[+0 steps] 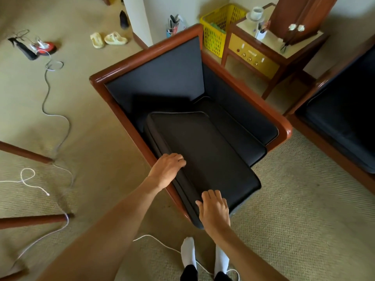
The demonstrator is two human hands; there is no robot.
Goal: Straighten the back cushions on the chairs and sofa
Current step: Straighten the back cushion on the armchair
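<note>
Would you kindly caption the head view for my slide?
The left hand grips a dark cushion lying on the armchair; the right hand rests on it.

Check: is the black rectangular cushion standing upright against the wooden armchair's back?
No: the black rectangular cushion lies flat across the wooden armchair seat, under the left hand and right hand.

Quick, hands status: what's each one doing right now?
Left hand: grips the cushion edge, fingers curled.
Right hand: open, fingers resting on the cushion.
</note>
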